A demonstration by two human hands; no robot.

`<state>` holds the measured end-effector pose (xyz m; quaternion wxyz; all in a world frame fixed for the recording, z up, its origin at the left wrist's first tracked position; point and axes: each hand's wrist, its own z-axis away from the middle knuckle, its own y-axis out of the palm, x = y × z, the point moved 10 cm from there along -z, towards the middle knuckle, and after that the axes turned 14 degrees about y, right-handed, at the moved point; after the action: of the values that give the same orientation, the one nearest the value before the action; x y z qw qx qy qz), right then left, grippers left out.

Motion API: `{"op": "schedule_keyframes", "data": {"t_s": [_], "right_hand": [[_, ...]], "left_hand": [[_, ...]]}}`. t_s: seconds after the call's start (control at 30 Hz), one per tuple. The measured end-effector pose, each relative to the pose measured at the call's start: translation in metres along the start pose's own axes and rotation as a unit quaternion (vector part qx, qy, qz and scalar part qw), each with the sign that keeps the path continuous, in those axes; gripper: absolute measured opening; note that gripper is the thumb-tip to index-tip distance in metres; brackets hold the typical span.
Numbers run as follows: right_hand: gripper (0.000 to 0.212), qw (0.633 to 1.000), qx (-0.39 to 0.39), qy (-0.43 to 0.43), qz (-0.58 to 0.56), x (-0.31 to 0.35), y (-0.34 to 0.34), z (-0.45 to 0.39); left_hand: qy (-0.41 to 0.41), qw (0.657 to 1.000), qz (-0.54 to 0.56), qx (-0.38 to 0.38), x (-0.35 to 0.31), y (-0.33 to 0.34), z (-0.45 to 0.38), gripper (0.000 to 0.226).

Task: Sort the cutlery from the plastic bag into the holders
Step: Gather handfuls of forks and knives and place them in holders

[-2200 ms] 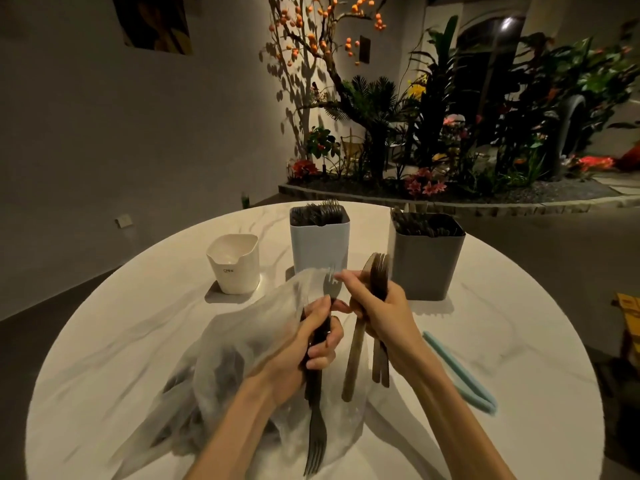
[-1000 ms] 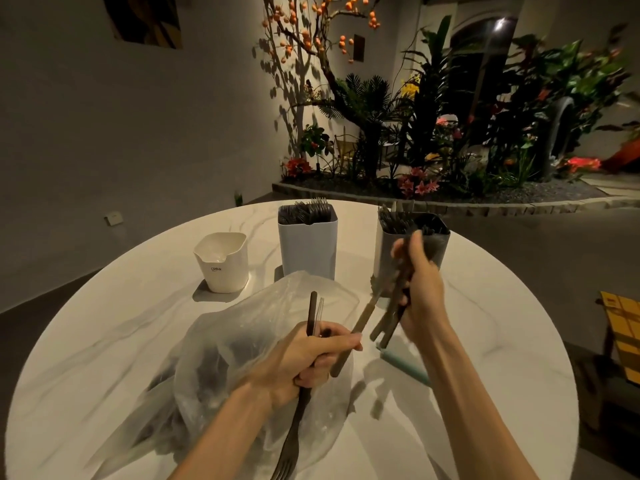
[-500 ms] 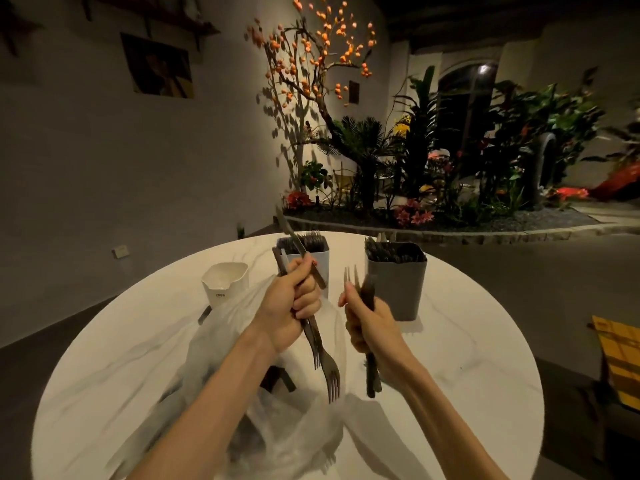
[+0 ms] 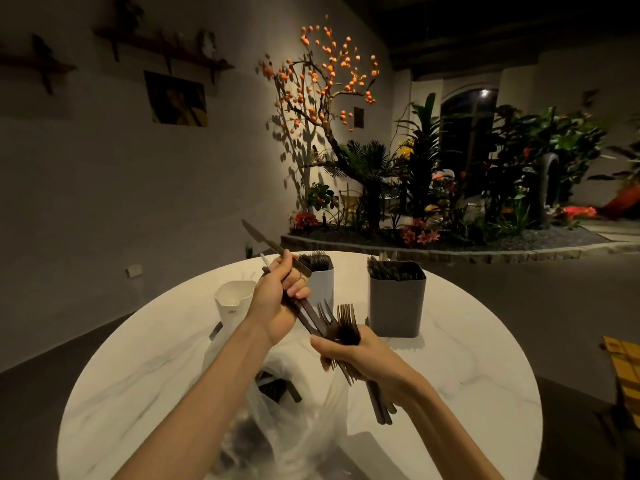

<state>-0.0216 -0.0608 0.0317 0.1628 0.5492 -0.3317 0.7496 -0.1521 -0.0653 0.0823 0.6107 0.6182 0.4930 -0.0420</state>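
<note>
My left hand [image 4: 277, 303] is raised above the table and grips a few dark pieces, a knife [image 4: 265, 240] pointing up and left among them. My right hand [image 4: 356, 355] holds a bunch of dark forks [image 4: 341, 318], tines up, just right of the left hand. The clear plastic bag [image 4: 294, 420] lies crumpled below both arms with dark cutlery inside. Three holders stand at the back: a small white one [image 4: 232, 301] with nothing showing above its rim, a tall white one [image 4: 323, 282] full of cutlery behind my left hand, and a grey one [image 4: 396, 299] with dark cutlery.
The round white marble table [image 4: 467, 393] carries everything. A dark piece [image 4: 215, 330] lies beside the small white holder. Beyond the table are a planter bed with a tree of orange fruit [image 4: 325, 74] and a wall at the left. A yellow object [image 4: 623, 372] sits at the right edge.
Both hands have lifted away from the bag. The left hand's fork has passed into the bunch in the right hand, and the left hand keeps the knife pointing up. The view has tilted upward.
</note>
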Motion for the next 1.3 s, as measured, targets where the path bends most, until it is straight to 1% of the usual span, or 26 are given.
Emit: {"op": "schedule_keyframes", "data": {"t_s": [0.07,0.2,0.27,0.37,0.47,0.6,0.67,0.7,0.77,0.83,0.87,0.93,1.03,1.1,1.17,1.2,1.3], "right_hand": [[0.030,1.000,0.023,0.003,-0.014,-0.002,-0.001,0.005],[0.033,0.997,0.045,0.029,-0.050,-0.017,-0.014,0.011],[0.036,0.996,0.053,0.029,-0.072,-0.022,-0.021,0.012],[0.035,0.992,0.072,0.007,-0.103,-0.015,-0.029,0.015],[0.033,0.993,0.071,-0.001,-0.095,-0.008,-0.037,0.017],[0.036,0.997,0.079,0.001,-0.011,0.001,-0.043,0.020],[0.033,0.996,0.083,0.007,0.016,0.004,-0.049,0.023],[0.030,0.996,0.090,0.013,0.026,0.005,-0.051,0.024],[0.025,0.993,0.107,0.023,0.050,0.007,-0.053,0.026],[0.029,0.988,0.122,0.024,0.095,0.011,-0.052,0.028],[0.032,0.984,0.129,0.023,0.123,0.014,-0.050,0.028],[0.031,0.978,0.128,0.027,0.165,0.019,-0.046,0.028],[0.023,0.975,0.112,0.027,0.188,0.025,-0.044,0.022],[0.018,0.974,0.107,0.002,0.199,0.031,-0.043,0.016],[0.020,0.976,0.108,-0.021,0.187,0.038,-0.043,0.014],[0.021,0.977,0.109,-0.025,0.180,0.041,-0.043,0.013],[0.018,0.980,0.099,-0.027,0.170,0.046,-0.043,0.010]], "left_hand": [[0.010,1.000,-0.006,-0.021,-0.009,-0.005,-0.005,0.019],[0.043,0.996,-0.040,-0.069,-0.034,-0.027,-0.027,0.021],[0.041,0.994,-0.076,-0.073,-0.039,-0.037,-0.034,0.024],[0.007,0.991,-0.110,-0.073,-0.032,-0.045,-0.030,0.027],[-0.051,0.986,-0.157,-0.025,-0.019,-0.044,-0.020,0.029],[-0.104,0.962,-0.237,0.088,-0.010,-0.025,0.005,0.029],[-0.133,0.938,-0.289,0.138,-0.007,-0.018,0.018,0.021],[-0.154,0.921,-0.318,0.162,-0.005,-0.018,0.024,0.016],[-0.189,0.883,-0.378,0.206,0.003,-0.022,0.031,0.014],[-0.221,0.859,-0.404,0.223,0.013,-0.026,0.035,0.011],[-0.239,0.853,-0.405,0.225,0.019,-0.028,0.038,0.010],[-0.267,0.848,-0.398,0.226,0.028,-0.030,0.046,0.016],[-0.304,0.857,-0.354,0.218,0.039,-0.032,0.056,0.038],[-0.324,0.864,-0.331,0.200,0.044,-0.038,0.064,0.043],[-0.351,0.869,-0.294,0.185,0.049,-0.045,0.074,0.046],[-0.358,0.868,-0.282,0.197,0.051,-0.046,0.079,0.052],[-0.358,0.855,-0.262,0.268,0.054,-0.039,0.091,0.070]]}}
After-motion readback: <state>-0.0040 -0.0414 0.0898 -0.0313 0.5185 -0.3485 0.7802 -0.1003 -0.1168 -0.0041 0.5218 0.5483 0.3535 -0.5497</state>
